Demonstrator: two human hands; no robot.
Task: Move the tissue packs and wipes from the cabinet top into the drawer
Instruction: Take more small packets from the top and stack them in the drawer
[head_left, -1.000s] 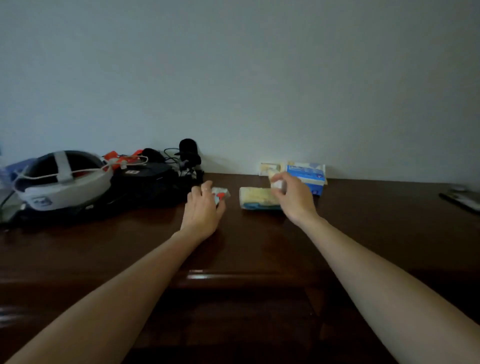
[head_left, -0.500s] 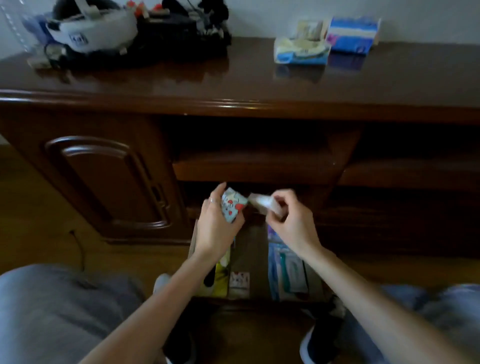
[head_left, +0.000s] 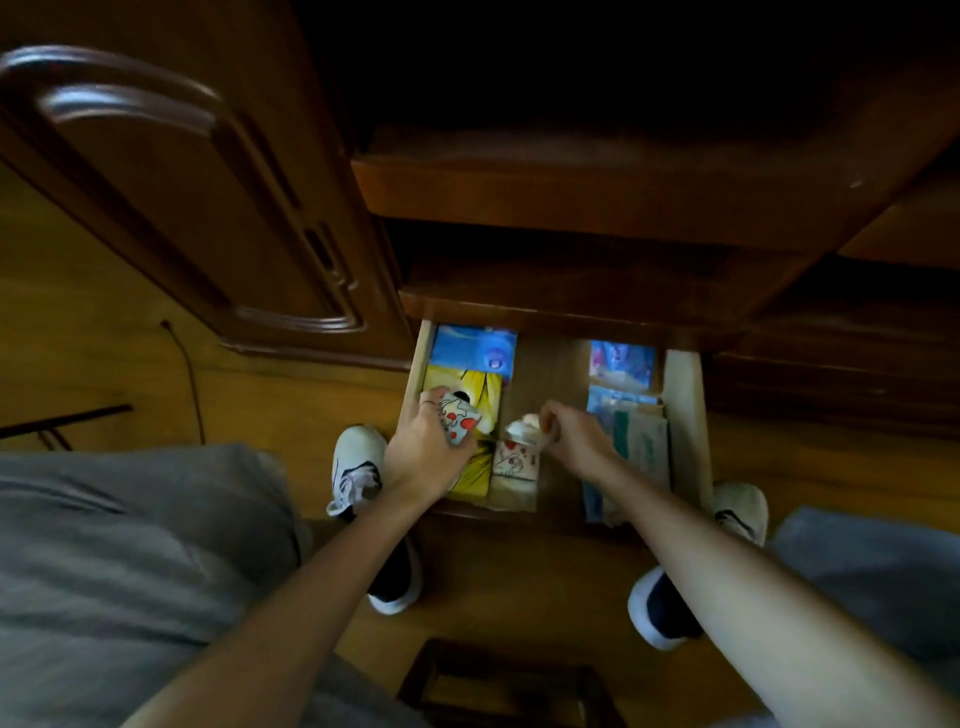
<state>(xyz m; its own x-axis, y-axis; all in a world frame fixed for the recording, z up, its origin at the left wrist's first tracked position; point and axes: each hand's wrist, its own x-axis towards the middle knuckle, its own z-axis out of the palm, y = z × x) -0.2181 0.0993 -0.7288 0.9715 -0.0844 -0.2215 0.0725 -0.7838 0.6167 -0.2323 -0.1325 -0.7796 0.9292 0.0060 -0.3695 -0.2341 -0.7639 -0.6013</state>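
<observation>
- Dark glossy brown wooden cabinet (head_left: 571, 197), its upper recess lost in shadow.
- Arched raised-panel cabinet door (head_left: 171, 171) at left (light glints on its moulding).
- Warm yellow-brown wooden floor (head_left: 78, 332), crossed by a thin dark cable (head_left: 189, 379).

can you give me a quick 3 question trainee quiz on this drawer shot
1. True or false: the left hand grips a small patterned tissue pack.
2. Where does the right hand hold its small white pack? A) on the floor B) over the open drawer C) on the cabinet door
3. What colour is the big pack lying under the left hand?

Key: 1 true; 2 B; 3 yellow
</observation>
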